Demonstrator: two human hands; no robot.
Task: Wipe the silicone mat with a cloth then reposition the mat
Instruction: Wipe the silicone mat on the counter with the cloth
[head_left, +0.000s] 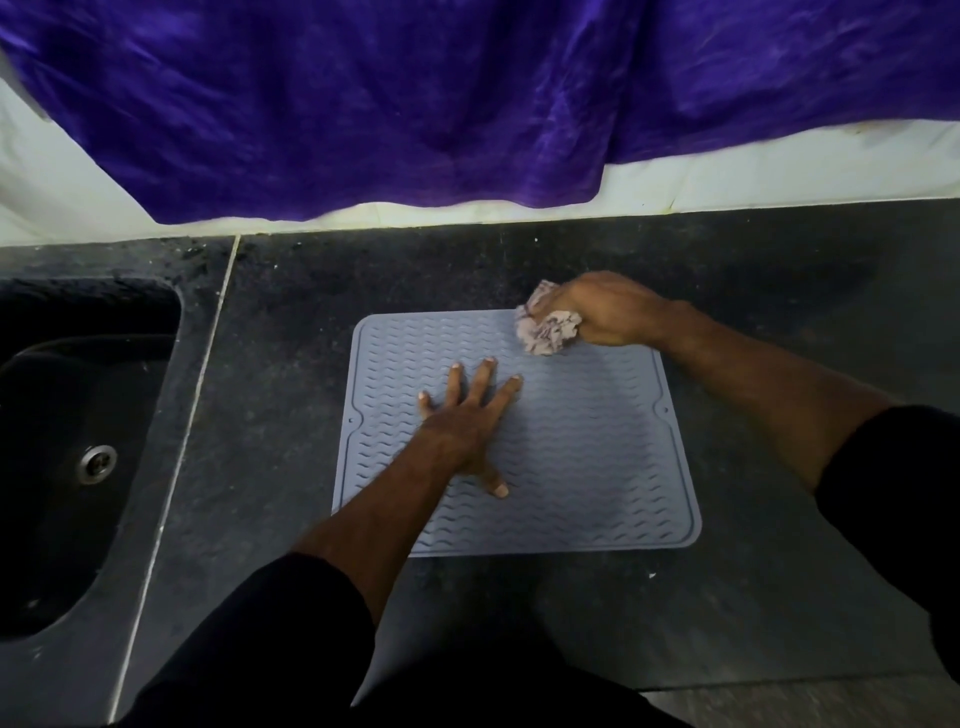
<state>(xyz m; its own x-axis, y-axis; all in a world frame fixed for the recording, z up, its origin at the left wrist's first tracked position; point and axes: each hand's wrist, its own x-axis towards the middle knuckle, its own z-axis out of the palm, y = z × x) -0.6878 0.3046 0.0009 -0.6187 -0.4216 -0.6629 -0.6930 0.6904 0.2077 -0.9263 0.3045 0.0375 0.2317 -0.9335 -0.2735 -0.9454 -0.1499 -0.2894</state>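
My right hand (605, 312) grips a crumpled cloth (546, 328) at the upper right corner of the grey silicone mat (582, 447) — mid-frame on the dark countertop (753, 597). My left hand (465, 423) presses flat, fingers spread, on the mat.

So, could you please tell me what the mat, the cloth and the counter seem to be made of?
The mat looks like matte grey-blue silicone: moulded wavy ridges, raised rim, rounded corners. The cloth, bunched in the right hand, seems a soft, crumpled woven fabric, pale and mottled. The counter looks like dark speckled stone, perhaps granite, with a dull finish.
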